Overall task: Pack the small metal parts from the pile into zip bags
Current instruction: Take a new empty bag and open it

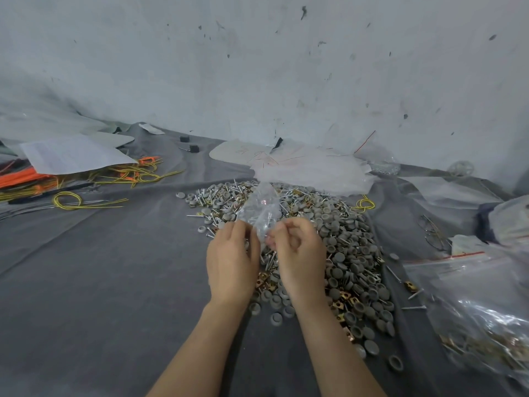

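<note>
A pile (pixel 346 230) of screws, grey caps and brass clips spreads beneath and beyond both hands on grey cloth (pixel 100 282). A small clear zip bag (pixel 259 209) rises just past the fingertips, its near edge pinched by the curled fingers of left hand (pixel 230 267) and right hand (pixel 300 259).

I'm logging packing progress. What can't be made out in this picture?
Head view:
1. Contents of the small clear bag: blurred, with glare on the plastic.
2. Its zip, open or closed: hidden by the left hand and right hand.
3. Filled bags at right: cut off by the frame edge.
</note>
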A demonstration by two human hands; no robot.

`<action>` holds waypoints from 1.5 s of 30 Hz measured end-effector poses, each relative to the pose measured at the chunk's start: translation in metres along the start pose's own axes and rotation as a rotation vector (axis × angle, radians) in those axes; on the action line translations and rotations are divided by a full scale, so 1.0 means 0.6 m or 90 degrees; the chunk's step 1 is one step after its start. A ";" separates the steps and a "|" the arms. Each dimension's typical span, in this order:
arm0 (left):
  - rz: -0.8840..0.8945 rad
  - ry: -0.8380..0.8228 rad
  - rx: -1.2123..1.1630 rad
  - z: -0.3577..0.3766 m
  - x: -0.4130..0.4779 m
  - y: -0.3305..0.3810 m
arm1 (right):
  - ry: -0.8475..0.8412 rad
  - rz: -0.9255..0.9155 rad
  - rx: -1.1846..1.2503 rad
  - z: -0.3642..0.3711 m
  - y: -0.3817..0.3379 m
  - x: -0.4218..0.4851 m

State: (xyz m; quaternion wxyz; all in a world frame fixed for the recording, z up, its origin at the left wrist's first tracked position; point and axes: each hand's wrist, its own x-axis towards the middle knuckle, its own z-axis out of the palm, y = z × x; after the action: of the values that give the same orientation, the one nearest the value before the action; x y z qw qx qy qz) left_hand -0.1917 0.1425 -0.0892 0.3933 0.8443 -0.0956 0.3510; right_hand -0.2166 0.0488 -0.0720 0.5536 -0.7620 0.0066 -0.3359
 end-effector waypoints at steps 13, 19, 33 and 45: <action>0.099 -0.019 -0.198 0.012 -0.004 0.037 | -0.126 0.332 0.664 -0.025 -0.008 0.022; -0.533 -0.218 -0.886 0.017 0.039 0.044 | -0.217 0.417 0.712 -0.023 -0.015 0.019; -0.478 -0.351 -1.109 0.025 -0.003 0.091 | -0.160 0.369 0.909 -0.049 -0.015 0.026; -0.388 -0.390 -0.914 0.040 -0.028 0.128 | -0.106 0.385 0.920 -0.052 -0.020 0.028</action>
State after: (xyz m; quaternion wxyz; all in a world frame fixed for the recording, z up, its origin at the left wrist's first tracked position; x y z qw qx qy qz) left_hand -0.2252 0.0716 -0.0650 0.8697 0.4359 -0.1664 -0.1614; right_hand -0.2242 0.0206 -0.0484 0.9779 -0.2009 -0.0481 -0.0336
